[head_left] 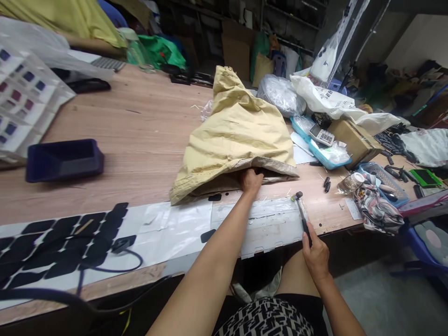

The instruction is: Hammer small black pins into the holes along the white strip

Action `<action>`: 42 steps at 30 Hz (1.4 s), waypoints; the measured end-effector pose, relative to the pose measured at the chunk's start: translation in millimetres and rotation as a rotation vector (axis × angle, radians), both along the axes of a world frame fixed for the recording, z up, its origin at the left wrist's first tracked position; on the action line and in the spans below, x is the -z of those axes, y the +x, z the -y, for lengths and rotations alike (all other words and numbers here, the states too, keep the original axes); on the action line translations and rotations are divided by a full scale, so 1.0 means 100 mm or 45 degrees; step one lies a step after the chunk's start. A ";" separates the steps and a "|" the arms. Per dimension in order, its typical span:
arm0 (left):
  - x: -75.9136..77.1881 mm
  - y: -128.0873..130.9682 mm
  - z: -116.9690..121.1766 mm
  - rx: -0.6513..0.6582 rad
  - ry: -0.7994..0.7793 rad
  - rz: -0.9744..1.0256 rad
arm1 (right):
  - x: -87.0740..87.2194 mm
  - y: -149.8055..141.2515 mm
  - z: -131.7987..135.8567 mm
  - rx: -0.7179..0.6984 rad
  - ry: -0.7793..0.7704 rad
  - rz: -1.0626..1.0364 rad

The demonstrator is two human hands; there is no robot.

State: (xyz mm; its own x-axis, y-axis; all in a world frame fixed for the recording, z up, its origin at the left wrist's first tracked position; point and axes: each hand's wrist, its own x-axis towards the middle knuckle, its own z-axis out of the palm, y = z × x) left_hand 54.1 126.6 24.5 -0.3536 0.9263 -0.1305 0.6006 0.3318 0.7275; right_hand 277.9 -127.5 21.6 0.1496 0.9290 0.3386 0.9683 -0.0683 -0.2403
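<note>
My left hand reaches into the mouth of a yellow cloth sack that lies on the table. Its fingertips are hidden in the dark opening, so their grip does not show. In my right hand is a small hammer, held by its dark handle with the head pointing away from me. The hammer head is over the right end of a clear, scuffed plate at the table's front edge. Two black rounded pieces lie near the sack; one black piece is beside my left forearm.
Rows of black flat pieces cover a white sheet at left, with a black cable across them. A dark blue tray stands behind. To the right are a calculator, a carton and a jar. A person in yellow is at upper left.
</note>
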 end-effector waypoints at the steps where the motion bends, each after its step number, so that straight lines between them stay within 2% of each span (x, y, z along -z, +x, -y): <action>1: -0.02 -0.03 0.10 -0.006 0.070 0.004 | 0.00 0.00 0.00 0.003 -0.001 0.005; 4: -0.03 -0.16 0.53 0.004 0.287 -0.069 | 0.02 0.01 0.00 0.000 -0.005 0.011; 8: 0.04 -0.29 1.15 0.280 0.359 -0.106 | 0.05 0.02 -0.01 -0.021 0.006 -0.012; 10: 0.08 -0.31 1.34 0.421 0.347 -0.100 | 0.04 0.03 -0.01 -0.026 0.003 -0.031; 12: 0.11 -0.32 1.42 0.490 0.334 -0.107 | 0.03 0.04 -0.02 -0.016 -0.007 -0.069; 18: 0.12 -0.31 1.39 0.533 0.325 -0.073 | -0.09 -0.02 0.06 -0.068 0.008 -0.409; 22: 0.12 -0.32 1.38 0.539 0.322 -0.062 | -0.20 -0.17 0.17 -0.168 0.051 -0.510; 27: 0.10 -0.31 1.39 0.523 0.302 -0.049 | -0.31 -0.33 0.19 -0.319 0.032 -0.491; 32: 0.09 -0.30 1.38 0.519 0.288 -0.033 | -0.31 -0.38 0.15 -0.386 0.019 -0.436; 42: 0.08 -0.27 1.37 0.487 0.282 -0.079 | -0.25 -0.41 0.18 -0.346 -0.061 -0.285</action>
